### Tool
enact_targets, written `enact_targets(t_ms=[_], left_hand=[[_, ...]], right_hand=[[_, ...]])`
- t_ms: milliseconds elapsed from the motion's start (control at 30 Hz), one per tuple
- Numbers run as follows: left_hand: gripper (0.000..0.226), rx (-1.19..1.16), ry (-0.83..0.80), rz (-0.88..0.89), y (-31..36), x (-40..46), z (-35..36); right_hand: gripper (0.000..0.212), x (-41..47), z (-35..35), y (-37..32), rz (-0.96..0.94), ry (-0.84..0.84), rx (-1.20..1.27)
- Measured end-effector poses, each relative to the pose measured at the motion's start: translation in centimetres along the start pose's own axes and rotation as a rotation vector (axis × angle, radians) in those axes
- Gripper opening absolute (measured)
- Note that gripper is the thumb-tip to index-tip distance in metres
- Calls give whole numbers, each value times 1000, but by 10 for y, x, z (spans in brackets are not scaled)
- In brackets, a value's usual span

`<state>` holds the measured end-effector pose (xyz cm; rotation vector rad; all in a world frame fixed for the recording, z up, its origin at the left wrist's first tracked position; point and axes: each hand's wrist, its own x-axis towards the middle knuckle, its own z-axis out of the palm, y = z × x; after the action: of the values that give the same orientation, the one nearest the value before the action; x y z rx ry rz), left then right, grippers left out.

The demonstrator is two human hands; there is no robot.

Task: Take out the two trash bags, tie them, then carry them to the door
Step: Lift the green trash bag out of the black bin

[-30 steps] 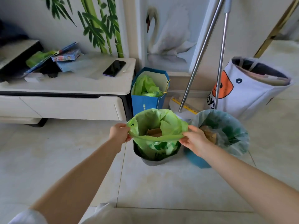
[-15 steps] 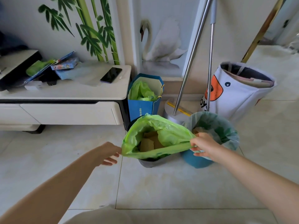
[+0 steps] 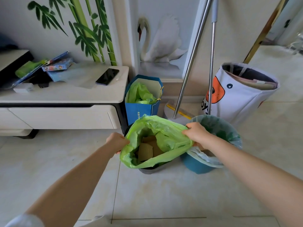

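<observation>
Forearms reach in from the near edge. Left hand and right hand each grip the rim of the green trash bag (cardboard inside), its mouth stretched above the grey bin. Just right, the blue bin holds the clear-lined bag. Farther back stand a blue paper bag and a white cabinet.

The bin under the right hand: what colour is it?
Blue, lined with a translucent bag; head view shows the bin best.
</observation>
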<state>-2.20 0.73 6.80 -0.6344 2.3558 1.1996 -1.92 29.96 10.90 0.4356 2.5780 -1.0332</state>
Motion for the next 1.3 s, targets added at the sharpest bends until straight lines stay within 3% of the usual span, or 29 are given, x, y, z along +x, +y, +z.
enact_targets(t_ms=[167,400,633,1000,1100,1300], left_hand=[[10,-85,168,118,29,-3,-13],[13,-154,279,271,56,-22,-50],[21,-296,401,422,96,-75,-92],[13,-361,595,587,118,-183,-150],[13,-397,604,608,112,-206,-163],[22,-436,594,610,83,-241,-170]], right_hand=[[17,8,-16,-18,-50,106,55],[18,-7,-63,-46,-78,388,162],[21,-47,-115,-78,-205,543,181],[22,-151,-178,-91,-320,707,349],[32,-182,-189,-87,-324,726,436],[23,-222,-193,-64,-280,741,547]])
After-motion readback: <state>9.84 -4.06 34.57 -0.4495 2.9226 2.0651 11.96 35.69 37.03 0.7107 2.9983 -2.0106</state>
